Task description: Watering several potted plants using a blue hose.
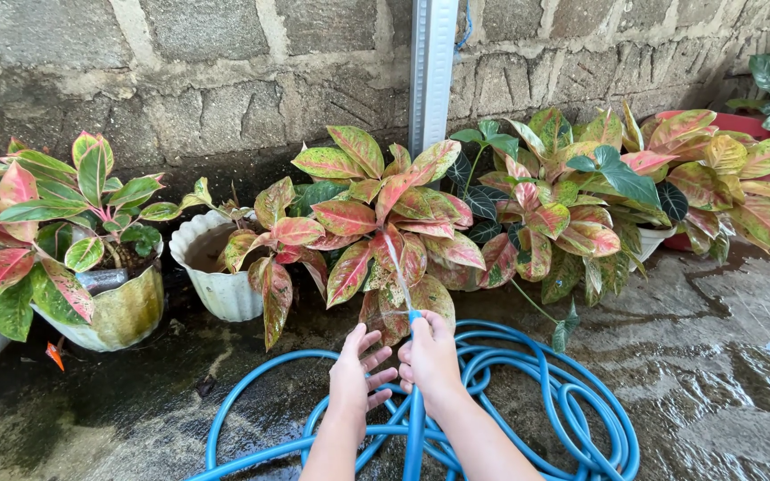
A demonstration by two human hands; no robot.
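Note:
My right hand (430,359) grips the end of a blue garden hose (536,392), thumb over its mouth. A thin jet of water (397,267) shoots from it up into the red-and-green leaves of the middle plant (376,214). My left hand (356,367) hovers just left of the hose end with its fingers spread, holding nothing. The rest of the hose lies in loose coils on the wet floor around and behind my hands.
Several potted red-and-green leafy plants line a stone block wall: a glazed pot (122,312) at left, a white fluted pot (216,276), more plants at right with a red pot (741,125). A metal post (431,62) rises behind. The concrete floor (724,356) is wet.

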